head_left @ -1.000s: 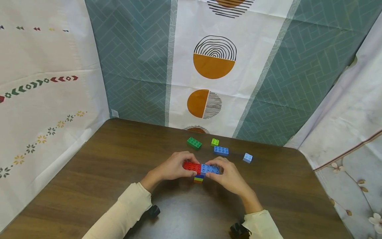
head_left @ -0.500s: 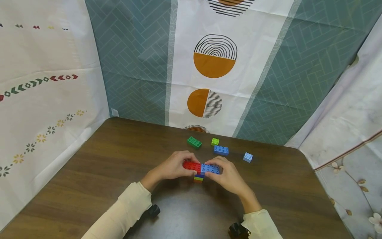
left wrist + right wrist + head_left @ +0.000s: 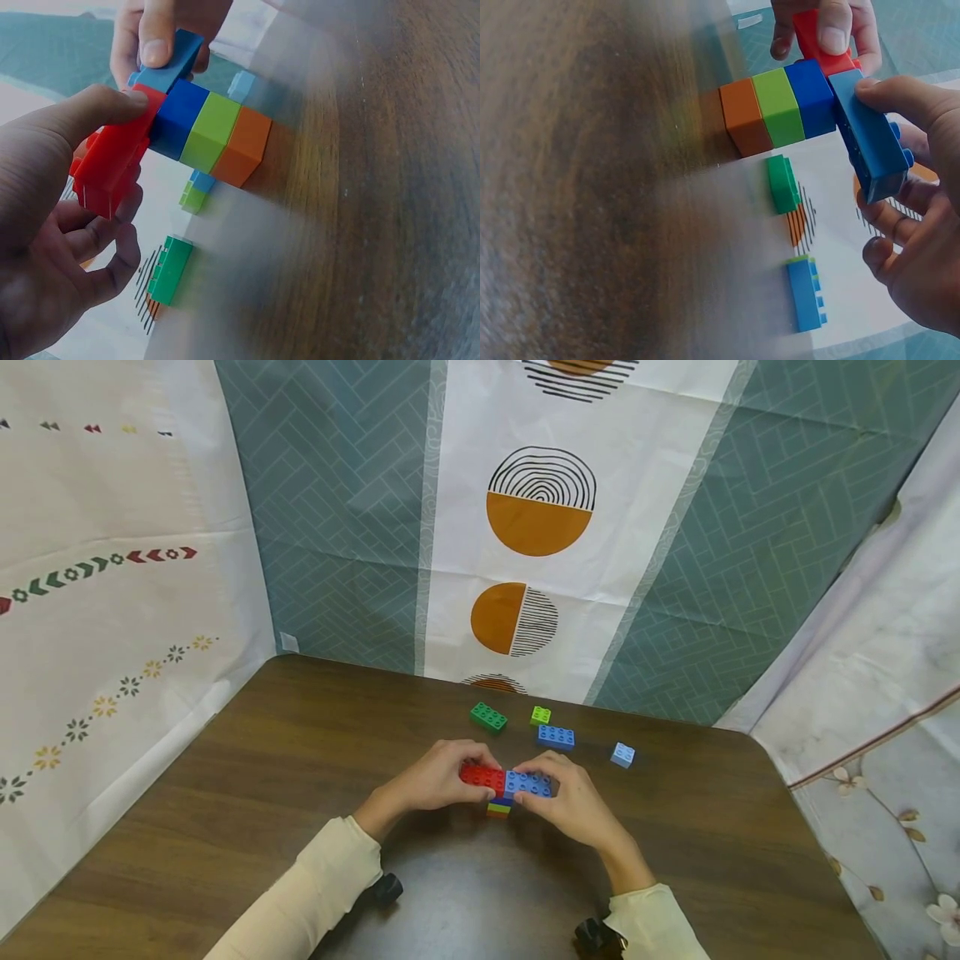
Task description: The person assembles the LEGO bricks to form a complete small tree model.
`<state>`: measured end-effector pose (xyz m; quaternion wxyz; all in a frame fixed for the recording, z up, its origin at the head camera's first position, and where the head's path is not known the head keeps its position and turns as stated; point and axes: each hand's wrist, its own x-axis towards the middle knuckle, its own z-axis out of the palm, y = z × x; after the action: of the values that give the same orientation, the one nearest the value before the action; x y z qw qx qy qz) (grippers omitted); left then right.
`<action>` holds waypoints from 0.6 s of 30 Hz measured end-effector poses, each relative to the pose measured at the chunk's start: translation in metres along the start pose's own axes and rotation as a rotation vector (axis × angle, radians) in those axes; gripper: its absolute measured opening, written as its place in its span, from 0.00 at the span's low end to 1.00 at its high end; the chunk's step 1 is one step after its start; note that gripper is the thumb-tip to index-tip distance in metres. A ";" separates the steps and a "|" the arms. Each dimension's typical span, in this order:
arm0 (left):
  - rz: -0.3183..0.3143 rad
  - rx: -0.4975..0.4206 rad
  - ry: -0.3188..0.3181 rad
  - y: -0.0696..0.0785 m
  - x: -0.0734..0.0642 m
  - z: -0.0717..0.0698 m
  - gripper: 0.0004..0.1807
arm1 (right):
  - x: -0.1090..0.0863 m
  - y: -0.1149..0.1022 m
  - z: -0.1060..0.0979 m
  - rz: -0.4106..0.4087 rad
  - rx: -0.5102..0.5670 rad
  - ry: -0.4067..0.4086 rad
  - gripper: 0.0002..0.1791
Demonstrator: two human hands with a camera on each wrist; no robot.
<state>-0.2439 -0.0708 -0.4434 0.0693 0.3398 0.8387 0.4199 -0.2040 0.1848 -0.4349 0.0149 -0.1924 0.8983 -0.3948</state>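
- Left fingers point(image 3: 116, 105) clamped on the red brick point(image 3: 482, 778), right fingers point(image 3: 889, 94) on the blue brick point(image 3: 529, 783); these meet end to end atop the stack point(image 3: 214, 133) between them.
- Beyond the left fingertips: green brick point(image 3: 488, 717).
- Beyond the right: second blue brick point(image 3: 556, 737), lime brick point(image 3: 540, 717) just behind; pale brick point(image 3: 622, 755) off rightward.
- Far left of both: white patch point(image 3: 288, 644), too small to read.

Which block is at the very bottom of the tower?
The orange block. The lime block and dark blue block stack above it, topped by the red block in the left hand and the lighter blue block in the right hand.
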 end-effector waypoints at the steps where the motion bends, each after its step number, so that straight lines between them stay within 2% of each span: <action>1: 0.000 0.002 0.001 0.000 0.000 0.000 0.17 | 0.000 0.000 0.000 -0.001 0.002 0.000 0.17; 13: 0.004 0.019 0.013 0.002 0.001 0.000 0.16 | -0.001 -0.003 0.002 0.000 -0.027 0.017 0.17; 18: -0.014 0.039 -0.006 0.002 0.000 -0.003 0.18 | -0.002 -0.003 0.002 0.027 -0.034 0.007 0.17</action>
<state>-0.2439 -0.0716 -0.4398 0.0681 0.3367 0.8488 0.4020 -0.2011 0.1825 -0.4343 0.0138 -0.1790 0.9074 -0.3799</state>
